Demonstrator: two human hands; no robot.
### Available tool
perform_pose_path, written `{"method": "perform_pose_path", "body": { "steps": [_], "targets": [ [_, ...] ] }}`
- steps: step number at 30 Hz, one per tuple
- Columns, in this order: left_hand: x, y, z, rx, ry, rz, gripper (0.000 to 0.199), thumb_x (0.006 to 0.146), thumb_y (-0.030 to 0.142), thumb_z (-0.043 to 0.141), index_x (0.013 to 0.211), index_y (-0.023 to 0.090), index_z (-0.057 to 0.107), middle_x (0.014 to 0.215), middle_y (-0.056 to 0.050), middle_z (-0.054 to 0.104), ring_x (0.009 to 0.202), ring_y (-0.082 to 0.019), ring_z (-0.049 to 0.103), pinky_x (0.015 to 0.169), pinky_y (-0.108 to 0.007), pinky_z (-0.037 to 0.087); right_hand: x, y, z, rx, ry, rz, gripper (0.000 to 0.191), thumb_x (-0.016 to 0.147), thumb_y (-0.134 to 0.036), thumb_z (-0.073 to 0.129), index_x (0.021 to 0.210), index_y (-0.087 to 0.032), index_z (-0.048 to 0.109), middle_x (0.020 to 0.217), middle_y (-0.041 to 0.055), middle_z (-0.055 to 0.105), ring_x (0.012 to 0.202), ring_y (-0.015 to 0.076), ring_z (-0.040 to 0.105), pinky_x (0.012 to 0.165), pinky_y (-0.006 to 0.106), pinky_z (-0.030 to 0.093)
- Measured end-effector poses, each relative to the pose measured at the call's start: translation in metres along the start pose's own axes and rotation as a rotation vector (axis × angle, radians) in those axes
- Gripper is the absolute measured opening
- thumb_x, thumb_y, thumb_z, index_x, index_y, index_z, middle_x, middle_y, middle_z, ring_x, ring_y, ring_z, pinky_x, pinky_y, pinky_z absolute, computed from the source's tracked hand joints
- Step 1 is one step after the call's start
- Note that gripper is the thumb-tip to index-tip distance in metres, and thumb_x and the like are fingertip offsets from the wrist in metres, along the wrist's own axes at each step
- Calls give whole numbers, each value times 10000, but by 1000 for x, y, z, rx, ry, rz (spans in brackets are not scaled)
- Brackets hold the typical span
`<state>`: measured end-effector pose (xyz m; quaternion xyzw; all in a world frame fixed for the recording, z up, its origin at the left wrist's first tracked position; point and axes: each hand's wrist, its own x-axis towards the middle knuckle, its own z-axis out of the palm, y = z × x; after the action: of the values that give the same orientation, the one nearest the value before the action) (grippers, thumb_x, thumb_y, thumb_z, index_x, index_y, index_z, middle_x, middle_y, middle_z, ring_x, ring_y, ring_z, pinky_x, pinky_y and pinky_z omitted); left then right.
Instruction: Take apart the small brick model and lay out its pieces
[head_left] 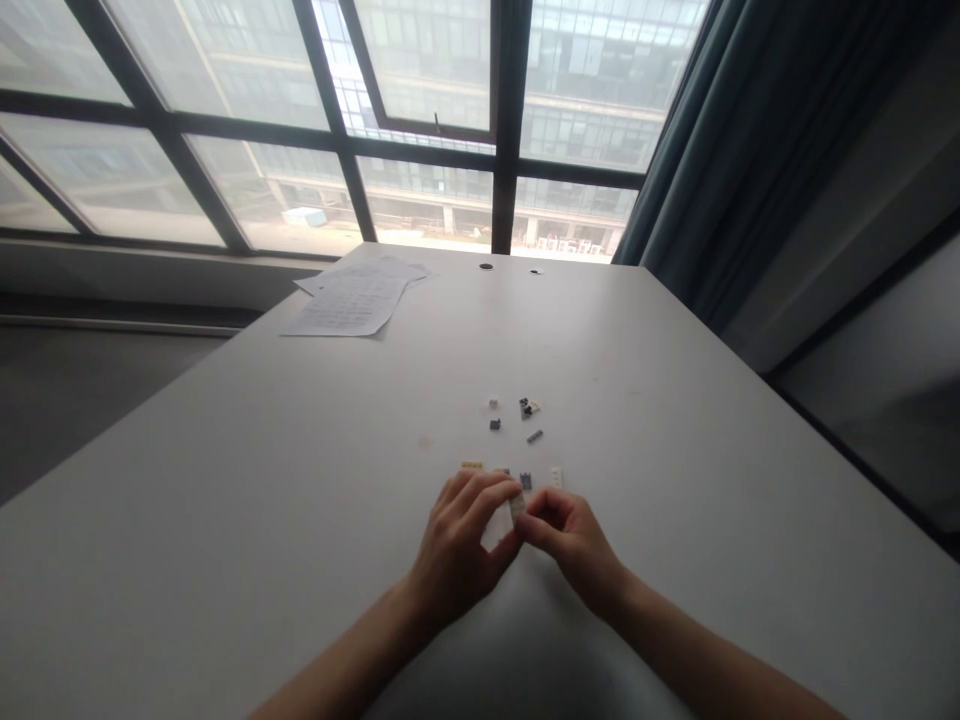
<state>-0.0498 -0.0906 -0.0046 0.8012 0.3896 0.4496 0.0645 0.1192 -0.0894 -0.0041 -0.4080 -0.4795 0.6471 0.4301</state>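
Observation:
My left hand (466,530) grips a small pale block (517,505) between its thumb and fingers. From the right, my right hand (571,535) meets it, thumb and forefinger pinched at the block's edge; whether a separate piece is between them is too small to tell. Just beyond the hands lie a yellow strip (472,465), a grey piece (526,481) and a white studded strip (556,477). Farther out are a dark grey piece (495,425), a small white piece (493,404), a grey bar (535,437) and a black, grey and cream cluster (528,408).
The pieces lie on a large white table (300,480). Printed papers (349,303) overlap at its far left. Two round holes are near the far edge, below a large window. A dark curtain (697,150) hangs at the right.

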Motion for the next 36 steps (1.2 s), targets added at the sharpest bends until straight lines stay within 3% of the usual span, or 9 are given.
{"method": "perform_pose_path", "body": {
  "steps": [5,10,13,20,26,30,33,36],
  "targets": [
    [2,-1,-1,-25,20,-30,287,791,192,668,1063,210,582,1022,-86,648,949,-220,579,861,-386,496,0,0,-1,-92,58,-65,239,702,-363,760,697,-165,625,634,-19,557,600,119,458,587,252,363],
    [6,1,-2,-159,9,-36,311,759,200,722,1044,220,600,1009,-77,625,963,-216,561,839,-364,504,-1,0,2,190,-158,22,322,867,-444,566,779,-156,680,718,30,596,682,139,505,661,268,389],
    [7,1,-2,-191,-9,-48,327,757,168,717,1058,232,604,1025,-75,609,992,-217,547,846,-364,501,-1,1,4,288,-229,61,299,859,-427,589,787,-148,669,765,37,599,710,136,503,676,259,385],
    [4,1,-2,-139,-22,-18,295,758,124,663,1021,213,563,1031,-76,606,984,-217,533,872,-392,483,0,4,3,60,-52,10,292,743,-373,720,649,-152,554,608,-31,508,597,102,423,602,236,339],
    [3,-3,-3,-13,-43,17,227,777,140,651,979,203,570,1032,-76,613,995,-224,525,880,-400,464,-2,6,4,-165,90,-58,300,764,-404,692,652,-142,599,590,-25,517,573,104,427,566,240,338],
    [4,-8,-3,-80,15,-10,285,764,215,717,1014,207,580,1007,-75,610,958,-212,543,823,-354,493,-1,8,4,3,-7,-42,324,848,-420,599,698,-137,651,634,-4,541,623,113,455,618,246,362],
    [5,-10,-3,-113,39,-7,297,749,242,742,1008,215,599,988,-70,615,948,-211,551,812,-347,501,0,9,5,218,-139,57,305,847,-425,602,812,-136,690,738,27,596,653,115,473,626,246,369],
    [6,-9,-3,-114,46,7,296,736,260,754,993,217,613,971,-68,619,939,-213,554,807,-350,504,0,9,6,331,-175,104,294,817,-422,640,817,-132,687,757,31,598,651,110,471,626,242,366]
  ]
}}
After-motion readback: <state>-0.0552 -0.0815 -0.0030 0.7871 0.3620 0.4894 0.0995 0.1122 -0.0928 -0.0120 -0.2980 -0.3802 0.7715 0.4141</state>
